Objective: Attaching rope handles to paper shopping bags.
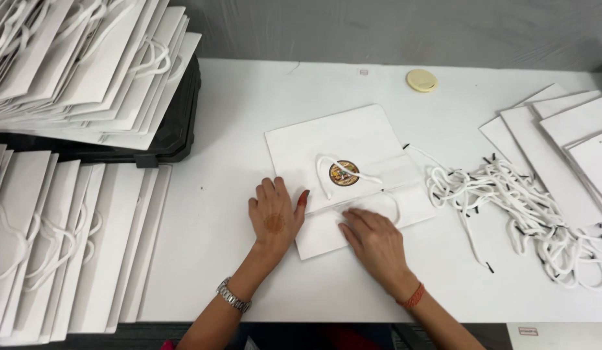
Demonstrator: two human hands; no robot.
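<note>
A flat white paper bag (343,139) lies in the middle of the white table (249,104), with a round brown and gold sticker (344,173) and a white rope handle (324,175) looped over it. My left hand (274,217) rests flat on the table at the bag's left edge, thumb touching the bag. My right hand (372,240) presses fingers down on the bag's lower folded part, beside the other rope loop (395,206). Neither hand grips anything.
Stacks of finished white bags with handles fill the left side (61,240) and top left (87,65), some on a black crate (178,123). A tangle of white cords (508,201) and flat white bags (560,142) lie right. A yellow round disc (421,80) sits at the back.
</note>
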